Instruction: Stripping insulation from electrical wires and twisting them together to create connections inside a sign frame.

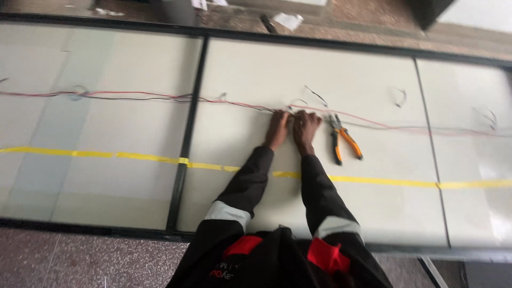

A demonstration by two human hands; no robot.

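We pinched the thin red and black wires between our left hand and right hand, fingers closed on them, beside orange-handled pliers above a yellow tape line.

No packages, signs or screens show in this view, and nothing among the panels, wires and tools carries a readable tag. The only label-like mark is the small patch of white and red lettering printed on the dark jacket front at about seven o'clock, low in the picture between the two sleeves. The crumpled white scrap of paper or plastic at twelve o'clock, on the speckled floor beyond the panels, is too blurred to tell.
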